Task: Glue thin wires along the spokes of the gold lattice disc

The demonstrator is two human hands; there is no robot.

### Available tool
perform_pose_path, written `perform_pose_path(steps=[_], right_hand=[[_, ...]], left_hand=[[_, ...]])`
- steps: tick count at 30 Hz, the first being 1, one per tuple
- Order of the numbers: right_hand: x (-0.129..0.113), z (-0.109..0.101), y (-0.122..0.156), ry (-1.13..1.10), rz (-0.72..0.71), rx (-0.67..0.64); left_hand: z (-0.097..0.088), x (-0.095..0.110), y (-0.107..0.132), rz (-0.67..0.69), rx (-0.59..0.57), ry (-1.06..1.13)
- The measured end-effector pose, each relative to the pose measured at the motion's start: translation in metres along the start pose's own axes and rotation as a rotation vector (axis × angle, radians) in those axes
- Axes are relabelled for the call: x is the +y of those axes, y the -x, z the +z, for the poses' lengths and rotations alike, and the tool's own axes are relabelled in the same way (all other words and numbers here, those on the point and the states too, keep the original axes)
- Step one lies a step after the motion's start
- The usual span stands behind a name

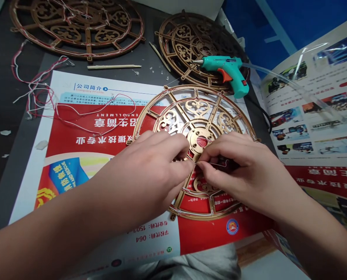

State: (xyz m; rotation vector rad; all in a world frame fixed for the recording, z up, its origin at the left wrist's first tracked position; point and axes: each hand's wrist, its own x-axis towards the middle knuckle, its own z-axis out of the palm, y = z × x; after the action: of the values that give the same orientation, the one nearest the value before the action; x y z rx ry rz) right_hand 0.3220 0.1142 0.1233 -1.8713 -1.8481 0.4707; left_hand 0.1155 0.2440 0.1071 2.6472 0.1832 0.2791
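Observation:
An openwork gold-brown wheel-shaped frame (210, 208) lies on a printed red and white sheet, with scrollwork panels between its spokes. Thin red and white wire runs along its rings and spokes. My left hand (150, 175) reaches over the frame's left side, thumb and forefinger pinched just below the hub (194, 140). From the other side, my right hand (237, 171) pinches at the same spot, with a thin wire (220, 165) showing by its fingers. The fingertips of both hands nearly meet, so the wire end between them is mostly hidden.
A teal glue gun (225, 70) rests on a second wheel frame (173, 42) behind. Another wired frame (88, 46) lies at back left. Loose red and white wires (39, 85) tangle at left, near a wooden stick (114, 67). A printed booklet (313, 101) stands open at right.

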Motion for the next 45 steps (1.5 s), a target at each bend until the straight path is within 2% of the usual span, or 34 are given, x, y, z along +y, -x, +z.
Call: perform_pose_path(steps=[6,9,15,17,34,45], right_hand=[[0.000,-0.004,-0.003,-0.009,-0.008,-0.032],[0.001,-0.006,0.003,0.003,-0.047,0.005],[0.009,-0.004,0.019,0.255,-0.281,0.076],[0.011,-0.002,0.022,0.297,-0.311,0.084],[0.016,0.003,0.023,0.319,-0.358,0.095],[0.015,0.001,0.018,0.319,-0.376,0.043]], left_hand=[[-0.001,0.002,0.003,0.014,-0.010,-0.056],[-0.001,0.004,0.004,0.008,-0.011,-0.055],[-0.001,0.005,0.003,0.002,-0.020,-0.083],[-0.001,0.005,0.003,0.006,-0.016,-0.094],[-0.002,0.004,0.000,-0.017,-0.001,-0.049],[-0.006,-0.001,0.000,-0.012,0.009,0.038]])
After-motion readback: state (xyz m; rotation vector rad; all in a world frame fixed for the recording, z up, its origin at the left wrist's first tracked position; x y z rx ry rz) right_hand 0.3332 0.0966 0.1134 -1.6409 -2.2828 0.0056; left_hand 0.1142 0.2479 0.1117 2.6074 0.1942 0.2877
